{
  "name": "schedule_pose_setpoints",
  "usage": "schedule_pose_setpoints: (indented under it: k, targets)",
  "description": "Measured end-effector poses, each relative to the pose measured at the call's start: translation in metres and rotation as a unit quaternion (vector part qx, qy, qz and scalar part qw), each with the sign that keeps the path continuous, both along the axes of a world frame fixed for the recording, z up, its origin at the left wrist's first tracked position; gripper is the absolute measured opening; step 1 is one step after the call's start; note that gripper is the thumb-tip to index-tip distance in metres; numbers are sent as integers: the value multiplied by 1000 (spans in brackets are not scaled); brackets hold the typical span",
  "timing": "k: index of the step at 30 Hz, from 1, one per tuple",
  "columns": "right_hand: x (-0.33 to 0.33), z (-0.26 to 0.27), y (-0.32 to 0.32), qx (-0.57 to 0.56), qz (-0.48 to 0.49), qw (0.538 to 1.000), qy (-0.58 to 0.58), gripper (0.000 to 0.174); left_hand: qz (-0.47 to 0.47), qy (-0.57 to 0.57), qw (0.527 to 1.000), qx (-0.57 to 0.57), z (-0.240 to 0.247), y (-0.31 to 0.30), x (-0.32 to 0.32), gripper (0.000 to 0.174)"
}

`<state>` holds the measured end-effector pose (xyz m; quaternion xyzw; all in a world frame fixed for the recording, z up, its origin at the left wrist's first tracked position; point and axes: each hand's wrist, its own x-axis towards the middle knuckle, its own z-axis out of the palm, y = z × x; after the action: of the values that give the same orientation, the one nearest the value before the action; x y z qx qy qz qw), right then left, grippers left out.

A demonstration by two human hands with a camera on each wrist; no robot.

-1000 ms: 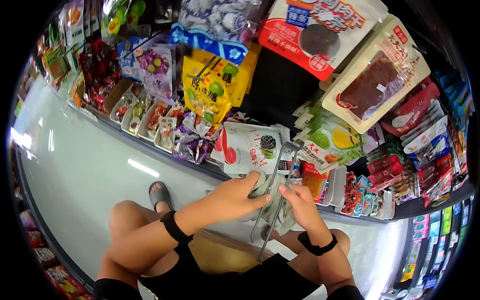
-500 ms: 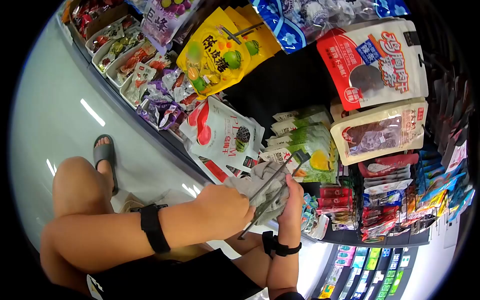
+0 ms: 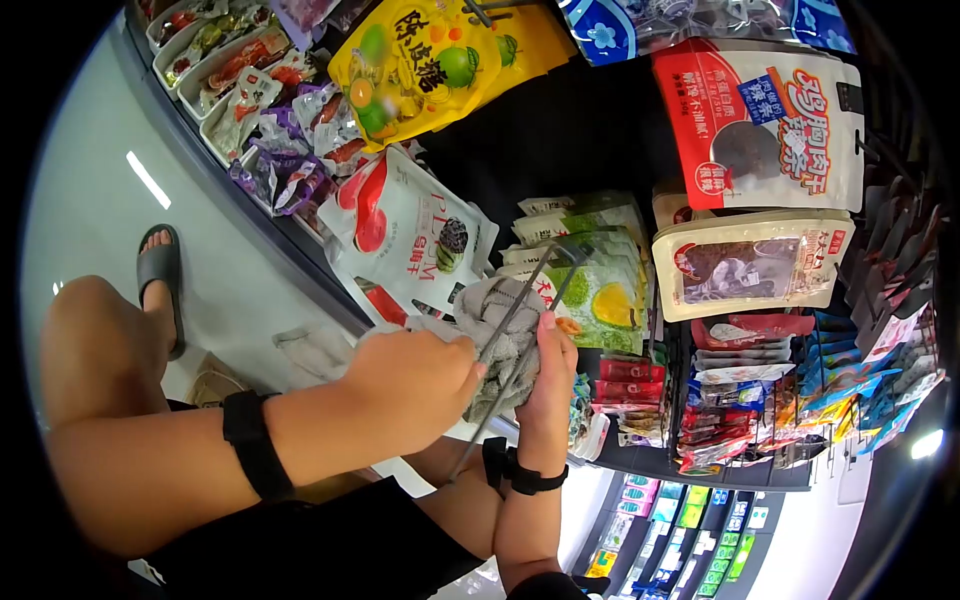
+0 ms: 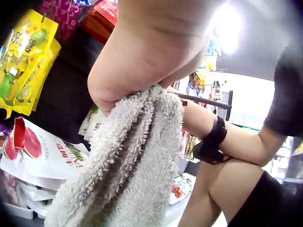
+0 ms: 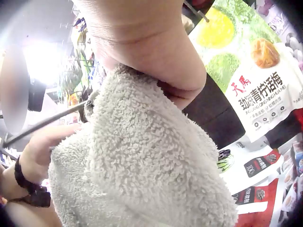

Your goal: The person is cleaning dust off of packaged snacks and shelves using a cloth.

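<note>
In the head view a grey terry cloth [image 3: 500, 310] is bunched around a long U-shaped metal rod frame [image 3: 528, 285]. My left hand [image 3: 415, 380] grips the cloth on the near side of the frame, its fingers curled in. On the other side my right hand [image 3: 548, 370] holds cloth and rod, thumb up along the bar. The left wrist view has the cloth [image 4: 137, 161] hanging in folds below the left hand [image 4: 151, 52]. Seen from the right wrist, the cloth [image 5: 147, 156] covers most of the frame's length, and one bare rod [image 5: 47, 122] sticks out.
Just beyond the hands lie a white plum pouch [image 3: 410, 235] and green lemon-plum packets [image 3: 600, 290]. A yellow candy bag [image 3: 430, 65] and a red-and-white jerky pouch [image 3: 760, 130] hang above. Trays of wrapped sweets [image 3: 235, 70] line the shelf at left, over the floor [image 3: 85, 200].
The head view has turned, so shelf and hands sit further left. The cloth is bunched more closely around the rod frame, and both hands have kept hold of it.
</note>
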<state>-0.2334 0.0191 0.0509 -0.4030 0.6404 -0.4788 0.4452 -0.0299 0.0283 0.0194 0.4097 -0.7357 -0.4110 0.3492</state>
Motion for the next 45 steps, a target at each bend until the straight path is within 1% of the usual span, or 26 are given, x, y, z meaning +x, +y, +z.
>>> schedule_pose_setpoints:
  k: [2,4,6,8,9,10,13,16,17,18,19,20,22,24,26,27,28,30,31,32,34,35,39,42,43,45]
  targets:
    - [4,0,-2,-13,-3,1000,-13,29,-8,16,1000,9,3,0,-2,29]
    - [1,-4,-4,-21,8,1000,-19,28,6,51,998,42,3,-1,-7,28]
    - [4,-4,-4,-28,19,999,-24,28,17,57,998,28,3,-7,-11,28]
    - [13,-1,-4,-67,23,996,-48,29,24,53,996,69,8,-21,-13,26]
    - [11,0,-4,-70,47,995,-45,34,59,66,995,38,5,-27,-18,29]
    - [13,3,-4,-73,46,995,-45,34,58,65,996,34,6,-35,-19,29]
    - [15,6,-8,-127,79,988,-37,40,59,92,991,82,19,-61,-23,36]
    - [29,28,-16,-143,61,986,-51,42,34,122,988,88,32,-88,-25,39]
    - [27,27,-18,-224,118,959,126,42,34,121,988,85,37,-94,-25,39]
    - [30,30,-21,-226,121,959,123,42,32,157,983,92,42,-100,-24,41]
    - [40,38,-28,-221,95,970,47,41,31,193,976,99,44,-106,-23,43]
    - [48,42,-33,-211,69,974,-29,41,35,193,976,99,44,-112,-23,43]
    - [55,44,-40,-217,79,973,-31,40,27,204,975,83,43,-125,-25,44]
    - [57,45,-48,-246,87,965,-7,45,29,214,972,91,43,-134,-29,44]
    - [62,47,-60,-257,81,963,10,44,10,225,966,125,45,-146,-33,43]
    - [63,48,-68,-266,62,962,26,44,-9,239,956,170,45,-150,-34,44]
    - [63,49,-74,-274,42,960,42,44,-13,240,956,170,45,-153,-38,44]
    - [67,52,-85,-272,37,961,30,45,5,322,917,236,44,-160,-44,45]
    - [68,52,-92,-288,27,956,42,41,-13,344,904,254,44,-164,-46,45]
    - [70,53,-97,-302,19,952,53,38,-11,344,905,252,44,-168,-48,45]
    - [71,53,-100,-302,15,953,26,37,-18,374,893,250,44,-173,-55,44]
    - [69,51,-102,-311,5,950,23,36,-3,356,906,228,42,-176,-58,43]
    - [64,49,-107,-301,-5,953,12,38,-12,367,894,256,33,-186,-69,41]
    - [58,49,-110,-290,-8,957,10,38,-22,355,895,268,37,-186,-66,37]
    - [57,49,-110,-291,-14,957,11,37,-22,379,882,278,36,-185,-69,36]
    - [55,48,-111,-293,-20,956,11,37,-34,392,877,278,35,-184,-72,35]
